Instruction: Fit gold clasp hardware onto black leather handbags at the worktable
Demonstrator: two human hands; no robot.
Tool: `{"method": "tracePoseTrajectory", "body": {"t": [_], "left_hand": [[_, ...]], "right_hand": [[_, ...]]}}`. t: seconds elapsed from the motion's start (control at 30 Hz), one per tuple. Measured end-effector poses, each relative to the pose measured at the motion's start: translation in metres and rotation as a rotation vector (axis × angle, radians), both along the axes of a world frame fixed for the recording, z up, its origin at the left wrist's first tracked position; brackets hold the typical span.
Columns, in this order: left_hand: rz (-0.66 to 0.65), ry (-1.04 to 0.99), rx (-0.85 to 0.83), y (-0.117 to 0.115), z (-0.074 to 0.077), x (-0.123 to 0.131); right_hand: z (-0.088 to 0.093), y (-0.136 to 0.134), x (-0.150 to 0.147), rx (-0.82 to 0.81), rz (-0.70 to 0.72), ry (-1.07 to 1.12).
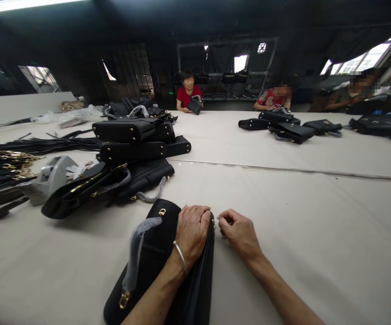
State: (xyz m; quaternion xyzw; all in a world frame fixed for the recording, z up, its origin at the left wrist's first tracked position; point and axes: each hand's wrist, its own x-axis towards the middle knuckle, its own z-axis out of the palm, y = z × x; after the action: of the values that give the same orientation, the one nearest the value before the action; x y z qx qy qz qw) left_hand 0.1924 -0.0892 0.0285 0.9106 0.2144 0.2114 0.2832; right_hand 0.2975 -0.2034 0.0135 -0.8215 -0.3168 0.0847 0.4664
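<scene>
A black handbag (160,237) lies on the pale table right in front of me, its edge with small gold fittings facing right. Its handle (135,259) is wrapped in clear plastic and fixed by gold rings at both ends. Across the bag rests my left hand (192,232), its fingers bent over the far right part and gripping it. My right hand (239,232) is just right of the bag's edge, apart from it, with thumb and forefinger pinched together. Whether something small sits in that pinch, I cannot make out.
Several black handbags (132,151) are piled ahead to the left, beside a grey tape dispenser (51,176) and black straps (53,143) with gold clasps. More bags (290,131) lie on the far side. Several people (188,95) sit across the table (300,216).
</scene>
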Motion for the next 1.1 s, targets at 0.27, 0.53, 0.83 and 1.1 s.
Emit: {"method": "tracePoseTrajectory", "body": {"t": [0.27, 0.53, 0.83, 1.1], "left_hand": [[-0.018, 0.000, -0.045, 0.002, 0.000, 0.001], [-0.020, -0.004, -0.051, 0.004, -0.002, 0.001], [-0.016, -0.012, -0.061, 0.002, 0.000, 0.002], [-0.012, -0.019, -0.041, 0.001, 0.001, 0.002]], "right_hand": [[-0.010, -0.006, 0.009, -0.112, 0.027, -0.161], [-0.018, -0.007, -0.011, -0.158, 0.114, -0.227], [-0.012, -0.011, -0.010, -0.100, 0.124, -0.112], [0.006, -0.009, -0.004, -0.132, 0.220, 0.024]]}}
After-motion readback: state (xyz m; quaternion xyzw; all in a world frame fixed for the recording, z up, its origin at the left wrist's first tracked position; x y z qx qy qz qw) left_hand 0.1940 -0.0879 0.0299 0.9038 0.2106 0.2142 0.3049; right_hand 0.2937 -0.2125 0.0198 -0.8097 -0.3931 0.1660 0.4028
